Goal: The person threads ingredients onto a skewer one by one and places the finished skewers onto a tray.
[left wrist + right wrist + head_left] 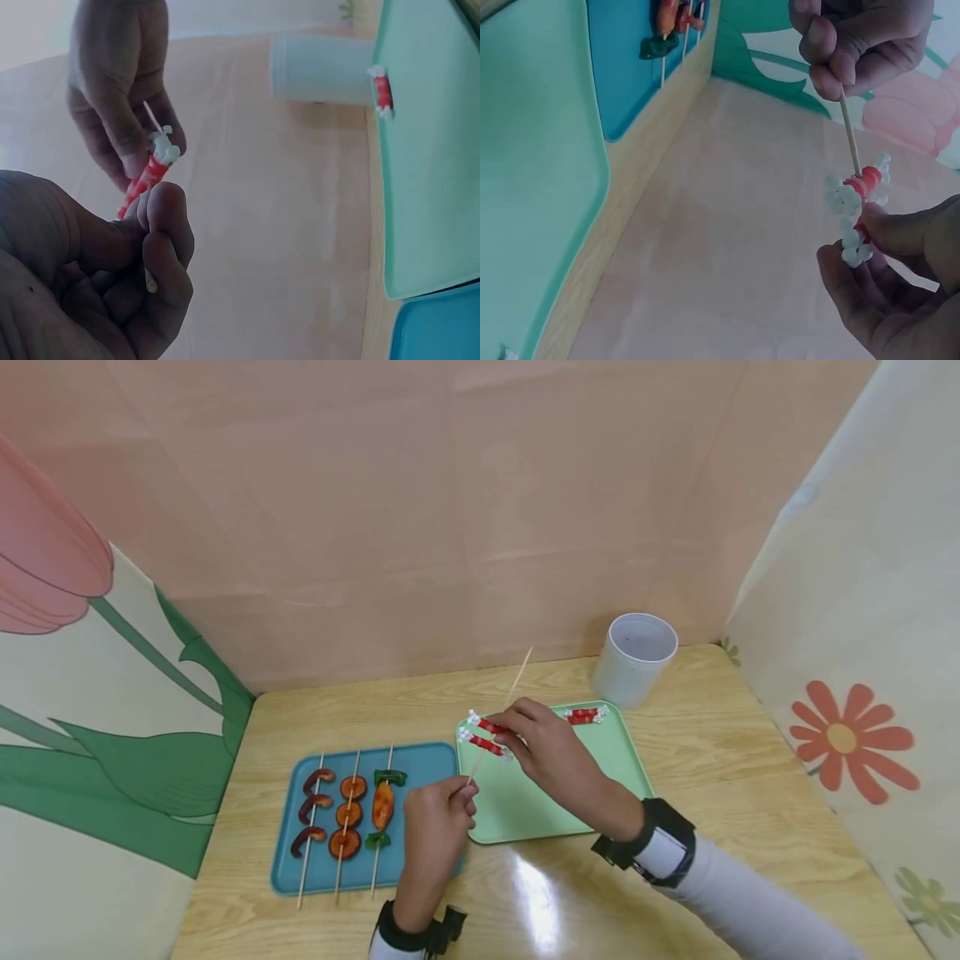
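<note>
My left hand (437,827) grips the lower end of a thin wooden skewer (519,677), which points up and away over the green tray. On it sits a red piece with white frilled ends (486,745). Just above, my right hand (558,764) pinches a second such red piece (491,726) between thumb and fingers. The right wrist view shows the skewer (850,139) running from the left hand (870,45) into the first red piece (862,183), with the pinched one (857,244) beyond it. Fingers partly hide the pinched piece.
Right of centre lies the green tray (517,810), with more red pieces (585,716) at its far edge. A blue tray (431,760) at left bears three loaded skewers (345,814). Behind the green tray stands a white tub (630,672), near the back wall (420,568).
</note>
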Action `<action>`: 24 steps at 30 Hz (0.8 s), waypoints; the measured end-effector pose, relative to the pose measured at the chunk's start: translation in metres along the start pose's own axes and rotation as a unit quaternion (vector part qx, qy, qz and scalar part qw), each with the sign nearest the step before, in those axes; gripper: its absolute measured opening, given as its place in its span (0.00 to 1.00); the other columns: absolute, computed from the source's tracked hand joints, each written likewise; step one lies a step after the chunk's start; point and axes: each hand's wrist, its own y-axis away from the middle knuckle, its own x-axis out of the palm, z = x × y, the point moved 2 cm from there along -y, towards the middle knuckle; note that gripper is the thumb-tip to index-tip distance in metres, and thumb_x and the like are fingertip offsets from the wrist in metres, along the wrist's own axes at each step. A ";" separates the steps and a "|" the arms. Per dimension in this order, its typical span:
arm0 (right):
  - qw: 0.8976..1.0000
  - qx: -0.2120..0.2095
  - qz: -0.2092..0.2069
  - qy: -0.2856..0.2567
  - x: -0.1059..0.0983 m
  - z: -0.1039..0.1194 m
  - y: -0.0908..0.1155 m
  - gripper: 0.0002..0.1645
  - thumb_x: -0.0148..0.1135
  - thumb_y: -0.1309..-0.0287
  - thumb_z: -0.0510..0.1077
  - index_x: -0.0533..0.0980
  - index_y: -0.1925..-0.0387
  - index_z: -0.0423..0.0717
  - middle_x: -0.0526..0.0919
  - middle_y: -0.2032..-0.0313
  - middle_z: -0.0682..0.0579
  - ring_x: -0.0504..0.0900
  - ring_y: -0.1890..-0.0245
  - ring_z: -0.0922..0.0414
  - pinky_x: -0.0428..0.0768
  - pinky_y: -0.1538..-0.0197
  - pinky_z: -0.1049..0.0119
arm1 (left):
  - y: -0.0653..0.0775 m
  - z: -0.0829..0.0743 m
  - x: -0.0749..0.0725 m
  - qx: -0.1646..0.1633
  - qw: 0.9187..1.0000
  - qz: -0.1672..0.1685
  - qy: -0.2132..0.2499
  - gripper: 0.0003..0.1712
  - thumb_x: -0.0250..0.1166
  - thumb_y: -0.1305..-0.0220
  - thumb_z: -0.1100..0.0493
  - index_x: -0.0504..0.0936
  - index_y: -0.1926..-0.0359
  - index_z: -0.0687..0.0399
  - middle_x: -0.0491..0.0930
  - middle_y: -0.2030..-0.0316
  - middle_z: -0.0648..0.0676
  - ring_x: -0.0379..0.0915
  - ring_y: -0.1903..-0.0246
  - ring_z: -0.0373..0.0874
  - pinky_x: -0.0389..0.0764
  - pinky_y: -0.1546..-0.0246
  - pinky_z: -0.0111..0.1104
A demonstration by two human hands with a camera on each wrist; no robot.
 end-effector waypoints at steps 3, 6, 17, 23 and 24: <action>0.998 0.047 -0.010 -0.030 -0.002 -0.014 0.000 0.16 0.64 0.31 0.39 0.80 0.44 0.42 0.86 0.58 0.51 0.84 0.62 0.57 0.85 0.60 0.63 | 0.001 0.005 -0.002 -0.008 1.000 -0.006 -0.003 0.06 0.65 0.32 0.69 0.90 0.62 0.63 0.81 0.81 0.51 0.75 0.84 0.34 0.80 0.80 0.22; 0.993 0.114 -0.008 -0.019 -0.006 -0.050 -0.002 0.13 0.59 0.27 0.39 0.79 0.46 0.39 0.88 0.57 0.45 0.87 0.59 0.51 0.86 0.56 0.54 | 0.003 0.014 -0.005 -0.023 1.000 -0.014 -0.010 0.06 0.65 0.31 0.69 0.89 0.61 0.63 0.80 0.80 0.50 0.76 0.82 0.34 0.81 0.78 0.22; 0.970 0.129 0.145 0.144 0.028 -0.205 0.034 0.06 0.63 0.40 0.27 0.84 0.64 0.35 0.84 0.70 0.43 0.82 0.68 0.48 0.84 0.63 0.51 | 0.022 0.052 -0.016 -0.083 0.996 -0.021 -0.022 0.07 0.65 0.33 0.71 0.90 0.59 0.66 0.83 0.79 0.51 0.79 0.83 0.36 0.80 0.81 0.22; 0.961 0.121 0.149 0.199 0.043 -0.223 0.049 0.06 0.66 0.44 0.27 0.80 0.65 0.36 0.79 0.70 0.42 0.79 0.68 0.45 0.82 0.65 0.50 | 0.023 0.058 -0.016 -0.087 0.996 -0.025 -0.015 0.07 0.65 0.33 0.72 0.90 0.60 0.66 0.83 0.79 0.53 0.79 0.83 0.37 0.81 0.81 0.23; 0.961 0.122 0.147 0.202 0.045 -0.223 0.049 0.06 0.67 0.45 0.27 0.80 0.65 0.36 0.78 0.70 0.42 0.79 0.68 0.44 0.82 0.65 0.50 | 0.024 0.058 -0.016 -0.088 0.996 -0.026 -0.016 0.07 0.65 0.33 0.72 0.90 0.60 0.65 0.83 0.79 0.53 0.79 0.83 0.37 0.81 0.81 0.23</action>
